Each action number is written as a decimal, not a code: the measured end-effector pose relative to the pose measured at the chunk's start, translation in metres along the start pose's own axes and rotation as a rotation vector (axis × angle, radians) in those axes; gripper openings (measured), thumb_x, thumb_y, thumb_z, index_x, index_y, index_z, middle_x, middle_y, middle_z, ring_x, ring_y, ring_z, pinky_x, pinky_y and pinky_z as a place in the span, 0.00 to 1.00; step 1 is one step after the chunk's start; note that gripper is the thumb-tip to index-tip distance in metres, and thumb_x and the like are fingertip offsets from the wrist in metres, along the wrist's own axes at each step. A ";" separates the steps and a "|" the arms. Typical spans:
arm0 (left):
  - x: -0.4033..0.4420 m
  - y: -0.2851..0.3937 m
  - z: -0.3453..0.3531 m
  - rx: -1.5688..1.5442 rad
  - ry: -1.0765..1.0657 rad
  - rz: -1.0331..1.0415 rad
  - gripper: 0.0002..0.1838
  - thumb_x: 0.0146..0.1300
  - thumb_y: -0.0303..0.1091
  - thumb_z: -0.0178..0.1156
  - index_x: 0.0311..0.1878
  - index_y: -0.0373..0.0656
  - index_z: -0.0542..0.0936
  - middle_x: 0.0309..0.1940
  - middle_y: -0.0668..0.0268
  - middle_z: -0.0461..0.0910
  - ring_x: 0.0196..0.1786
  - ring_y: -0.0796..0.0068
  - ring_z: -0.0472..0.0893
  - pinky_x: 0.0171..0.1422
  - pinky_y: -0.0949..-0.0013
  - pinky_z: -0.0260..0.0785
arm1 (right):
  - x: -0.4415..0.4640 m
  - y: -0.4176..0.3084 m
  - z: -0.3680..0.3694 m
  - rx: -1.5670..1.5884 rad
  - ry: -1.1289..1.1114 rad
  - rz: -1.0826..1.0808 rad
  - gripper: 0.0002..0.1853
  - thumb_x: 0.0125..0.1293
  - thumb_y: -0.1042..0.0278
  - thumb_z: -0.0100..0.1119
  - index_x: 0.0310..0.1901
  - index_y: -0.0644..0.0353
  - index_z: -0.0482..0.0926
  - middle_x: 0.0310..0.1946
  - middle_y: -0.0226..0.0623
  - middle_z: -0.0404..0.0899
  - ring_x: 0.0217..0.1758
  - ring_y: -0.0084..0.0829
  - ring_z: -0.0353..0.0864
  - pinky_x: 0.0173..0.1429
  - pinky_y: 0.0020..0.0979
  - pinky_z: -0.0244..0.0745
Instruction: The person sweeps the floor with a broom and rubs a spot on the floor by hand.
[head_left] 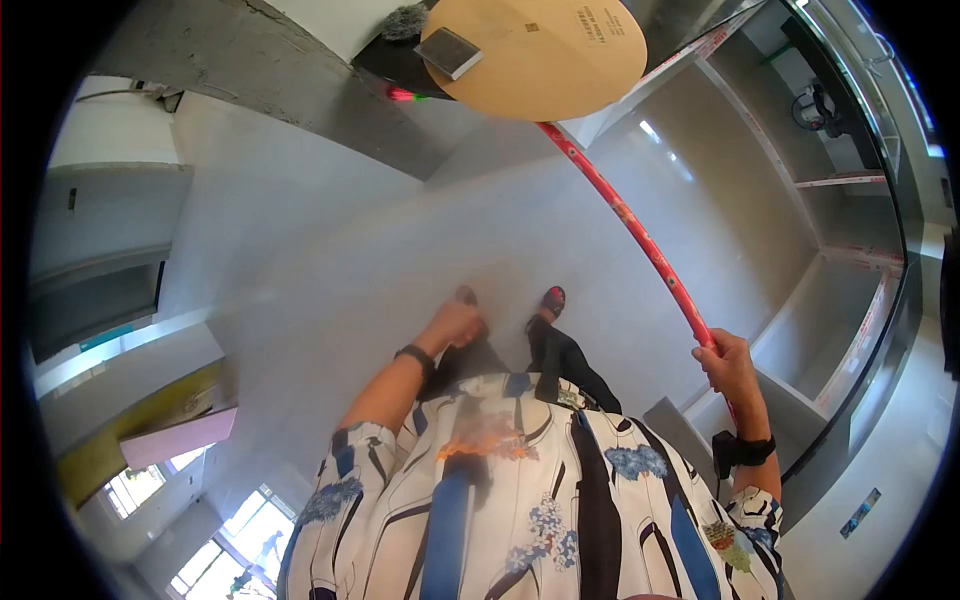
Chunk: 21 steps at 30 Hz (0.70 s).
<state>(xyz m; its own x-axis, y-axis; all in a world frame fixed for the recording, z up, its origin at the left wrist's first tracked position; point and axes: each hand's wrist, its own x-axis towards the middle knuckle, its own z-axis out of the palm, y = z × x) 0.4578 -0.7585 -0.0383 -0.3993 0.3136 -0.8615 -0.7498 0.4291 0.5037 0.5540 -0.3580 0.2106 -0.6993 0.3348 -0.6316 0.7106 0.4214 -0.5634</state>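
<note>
My right hand (727, 365) is wrapped around a long red pole with a printed pattern (635, 230). The pole slants up and to the left, and its far end passes out of sight under a round tan disc (540, 55). Printed text marks the disc's face, and a small grey block (449, 53) lies on it near the left edge. My left hand (455, 325) hangs in front of my body with its fingers curled, and nothing shows in it. A lens smudge blurs the area near that hand.
A smooth grey floor (330, 220) spreads around my feet. To the right stand open cabinet compartments (810, 330) with red-printed edge film. A concrete-grey beam-like edge (250, 70) runs across the upper left. Beside the disc are a grey fluffy thing (404, 23) and a red light (402, 94).
</note>
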 end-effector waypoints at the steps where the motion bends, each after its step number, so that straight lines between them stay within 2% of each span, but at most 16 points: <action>1: -0.009 -0.008 -0.005 0.037 0.016 -0.064 0.15 0.62 0.42 0.52 0.33 0.37 0.75 0.25 0.61 0.78 0.18 0.76 0.76 0.19 0.74 0.69 | 0.001 -0.002 -0.002 -0.015 0.004 0.001 0.08 0.55 0.71 0.59 0.33 0.66 0.76 0.14 0.25 0.67 0.11 0.16 0.64 0.14 0.20 0.58; 3: -0.018 -0.030 -0.009 -0.006 0.104 -0.138 0.15 0.62 0.42 0.53 0.35 0.37 0.75 0.25 0.60 0.79 0.19 0.75 0.76 0.20 0.74 0.70 | 0.005 -0.004 -0.005 -0.036 0.001 -0.012 0.08 0.55 0.70 0.59 0.33 0.66 0.76 0.14 0.26 0.67 0.12 0.16 0.64 0.14 0.21 0.59; 5: -0.019 -0.063 -0.017 -0.068 0.115 -0.116 0.15 0.62 0.42 0.53 0.35 0.37 0.75 0.25 0.60 0.79 0.19 0.75 0.76 0.20 0.74 0.70 | 0.011 -0.006 -0.004 -0.056 -0.011 -0.020 0.08 0.56 0.69 0.58 0.32 0.66 0.76 0.14 0.26 0.67 0.12 0.17 0.65 0.14 0.21 0.59; 8: -0.023 -0.079 -0.020 -0.142 0.136 -0.112 0.15 0.61 0.41 0.53 0.35 0.36 0.75 0.25 0.59 0.79 0.19 0.75 0.76 0.19 0.73 0.70 | 0.028 -0.008 0.000 -0.142 -0.007 -0.039 0.08 0.56 0.69 0.57 0.31 0.66 0.76 0.14 0.27 0.67 0.12 0.18 0.65 0.14 0.22 0.60; 18: -0.021 -0.091 -0.014 -0.233 0.199 -0.044 0.15 0.60 0.41 0.53 0.29 0.37 0.76 0.23 0.59 0.78 0.17 0.74 0.76 0.18 0.73 0.69 | 0.091 0.006 0.017 -0.153 -0.045 -0.038 0.10 0.56 0.67 0.58 0.30 0.67 0.76 0.15 0.29 0.67 0.11 0.20 0.66 0.13 0.24 0.61; 21: -0.027 -0.091 -0.015 -0.204 0.179 -0.051 0.14 0.60 0.40 0.53 0.32 0.36 0.76 0.25 0.58 0.79 0.17 0.74 0.76 0.18 0.73 0.69 | 0.114 0.009 0.027 -0.152 -0.058 -0.023 0.11 0.56 0.66 0.58 0.30 0.67 0.76 0.15 0.30 0.68 0.11 0.20 0.66 0.13 0.25 0.61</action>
<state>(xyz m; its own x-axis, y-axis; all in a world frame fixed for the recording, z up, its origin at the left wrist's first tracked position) 0.5285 -0.8189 -0.0618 -0.4317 0.1333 -0.8921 -0.8548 0.2551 0.4518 0.4824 -0.3386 0.1190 -0.7066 0.2763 -0.6515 0.6713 0.5528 -0.4937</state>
